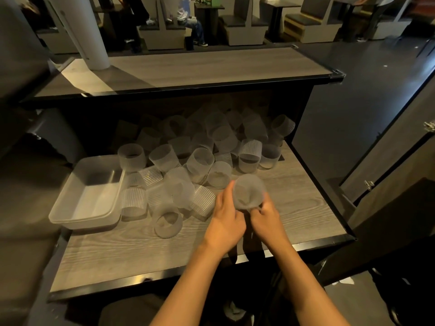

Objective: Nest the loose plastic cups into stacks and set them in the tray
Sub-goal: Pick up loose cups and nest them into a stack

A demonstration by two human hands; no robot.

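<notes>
Both my hands hold one frosted, ribbed plastic cup [249, 191] just above the wooden table, its mouth tilted toward me. My left hand [226, 220] grips its left side and my right hand [268, 218] pinches its lower right side. Whether it is a single cup or a nested stack I cannot tell. Several loose translucent cups [197, 161] lie and stand in a heap across the middle and back of the table. A clear rectangular plastic tray [70, 209] sits at the table's left edge with no cups inside it.
The wood-grain table [141, 252] has bare surface at the front and right. A higher shelf [200, 69] overhangs the back, with a white pillar [80, 31] on it. People sit at benches and tables far behind.
</notes>
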